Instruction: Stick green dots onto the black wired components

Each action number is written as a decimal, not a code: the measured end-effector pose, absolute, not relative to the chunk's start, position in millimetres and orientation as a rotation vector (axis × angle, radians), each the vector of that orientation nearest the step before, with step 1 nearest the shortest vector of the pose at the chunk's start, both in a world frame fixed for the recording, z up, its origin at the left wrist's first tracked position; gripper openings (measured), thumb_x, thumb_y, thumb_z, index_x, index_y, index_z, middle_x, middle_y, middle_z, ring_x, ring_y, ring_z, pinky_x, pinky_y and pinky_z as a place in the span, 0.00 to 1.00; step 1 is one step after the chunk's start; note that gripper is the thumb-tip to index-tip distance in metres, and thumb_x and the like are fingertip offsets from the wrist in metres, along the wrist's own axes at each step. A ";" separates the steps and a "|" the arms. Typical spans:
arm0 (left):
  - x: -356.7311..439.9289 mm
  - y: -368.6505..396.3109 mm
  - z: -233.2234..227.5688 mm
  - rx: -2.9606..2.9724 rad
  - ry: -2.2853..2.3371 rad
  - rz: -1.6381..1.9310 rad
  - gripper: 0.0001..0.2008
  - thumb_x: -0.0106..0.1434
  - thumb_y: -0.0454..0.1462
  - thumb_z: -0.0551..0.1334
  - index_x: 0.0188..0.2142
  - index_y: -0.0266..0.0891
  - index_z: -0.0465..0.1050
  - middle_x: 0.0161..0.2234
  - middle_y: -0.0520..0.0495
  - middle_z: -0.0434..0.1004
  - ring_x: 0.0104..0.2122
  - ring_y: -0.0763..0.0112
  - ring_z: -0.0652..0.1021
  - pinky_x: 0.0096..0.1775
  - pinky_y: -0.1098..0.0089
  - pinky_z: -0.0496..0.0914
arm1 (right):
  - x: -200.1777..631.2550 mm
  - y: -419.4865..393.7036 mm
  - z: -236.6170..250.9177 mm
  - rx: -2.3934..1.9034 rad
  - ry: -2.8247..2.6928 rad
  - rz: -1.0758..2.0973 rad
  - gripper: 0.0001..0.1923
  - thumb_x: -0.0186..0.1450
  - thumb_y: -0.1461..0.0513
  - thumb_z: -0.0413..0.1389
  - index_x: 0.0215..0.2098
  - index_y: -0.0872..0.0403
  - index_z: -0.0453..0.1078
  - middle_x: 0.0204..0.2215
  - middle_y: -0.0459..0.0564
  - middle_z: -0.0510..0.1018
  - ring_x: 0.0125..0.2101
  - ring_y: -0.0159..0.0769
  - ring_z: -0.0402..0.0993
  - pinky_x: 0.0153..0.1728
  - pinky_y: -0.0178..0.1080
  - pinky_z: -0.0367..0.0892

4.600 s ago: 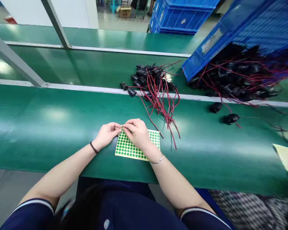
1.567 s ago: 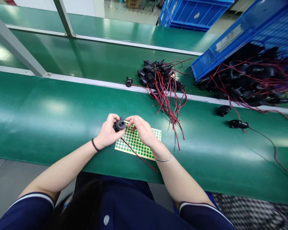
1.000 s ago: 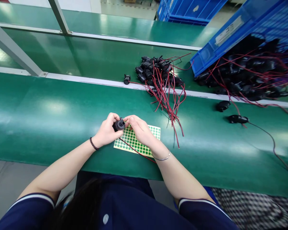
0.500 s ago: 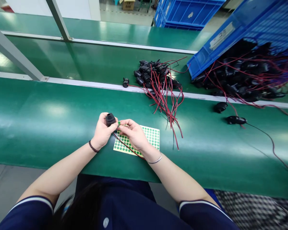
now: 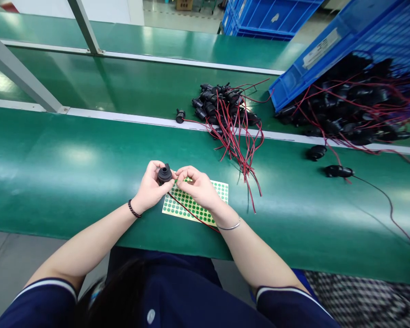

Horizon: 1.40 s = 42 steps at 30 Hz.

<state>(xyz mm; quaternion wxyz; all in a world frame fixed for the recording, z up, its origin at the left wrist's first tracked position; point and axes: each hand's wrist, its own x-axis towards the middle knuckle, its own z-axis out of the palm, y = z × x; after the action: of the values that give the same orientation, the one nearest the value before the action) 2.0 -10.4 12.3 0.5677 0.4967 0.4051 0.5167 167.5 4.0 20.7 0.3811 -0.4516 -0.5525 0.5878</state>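
Head camera: the left hand (image 5: 152, 189) holds a black part (image 5: 165, 175) just above the left far corner of the dotted sheet (image 5: 189, 202), fingers curled behind it and thumb along its near side. The part's round, stepped end faces up. From it a red wire (image 5: 193, 214) slants down across the sheet to its near edge, by the right wrist.

The right hand (image 5: 197, 186) is over the sheet's far half, just right of the part, covering some of the green dots. Its fingers are bent, with thumb and forefinger tips close together; whether anything is pinched between them I cannot tell. A dark bracelet (image 5: 134, 209) circles the left wrist, left of the sheet, and a silver bangle (image 5: 229, 227) the right, by its near right corner.

The sheet lies flat on the green bench (image 5: 71, 182). Beyond it, a little right, a pile (image 5: 213, 107) of similar parts trails red wires toward it, and a stray part (image 5: 180, 115) stands left of that pile. Well right of the sheet are two loose parts (image 5: 338, 171); beyond these, a tilted blue crate (image 5: 289, 89) has many more at its mouth.
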 end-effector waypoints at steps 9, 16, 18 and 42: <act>2.5 -12.3 6.8 1.210 1.114 1.117 0.21 0.53 0.35 0.68 0.39 0.42 0.57 0.33 0.53 0.73 0.34 0.73 0.75 0.39 0.68 0.68 | 172.9 5.3 20.3 -1.192 -1.635 1.355 0.03 0.55 0.62 0.60 0.25 0.53 0.70 0.39 0.51 0.75 0.35 0.34 0.72 0.28 0.35 0.67; 2.9 -7.8 7.0 0.981 1.053 1.220 0.22 0.51 0.35 0.70 0.38 0.42 0.58 0.31 0.56 0.73 0.33 0.75 0.75 0.40 0.69 0.68 | 169.9 4.5 21.7 -1.145 -1.473 1.396 0.08 0.54 0.62 0.62 0.32 0.52 0.70 0.40 0.50 0.75 0.36 0.34 0.72 0.30 0.36 0.68; 3.3 -6.9 5.9 0.878 1.029 1.262 0.23 0.51 0.36 0.71 0.38 0.42 0.58 0.31 0.57 0.73 0.32 0.76 0.75 0.40 0.70 0.68 | 166.8 3.5 19.3 -1.138 -1.406 1.412 0.08 0.54 0.61 0.63 0.31 0.52 0.70 0.41 0.51 0.75 0.38 0.35 0.72 0.31 0.36 0.69; 0.6 -9.0 6.6 1.211 0.921 1.210 0.18 0.57 0.34 0.66 0.43 0.43 0.59 0.38 0.50 0.73 0.40 0.71 0.75 0.46 0.65 0.69 | 163.0 0.2 28.7 -1.014 -0.987 1.710 0.12 0.52 0.56 0.68 0.23 0.53 0.72 0.40 0.48 0.74 0.30 0.29 0.68 0.34 0.37 0.68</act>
<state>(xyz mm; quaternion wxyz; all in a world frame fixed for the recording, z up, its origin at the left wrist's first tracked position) 0.6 -9.0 6.6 0.5636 0.5145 0.3915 0.5141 163.0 0.2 28.7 0.4450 -0.4092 -0.3981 0.6899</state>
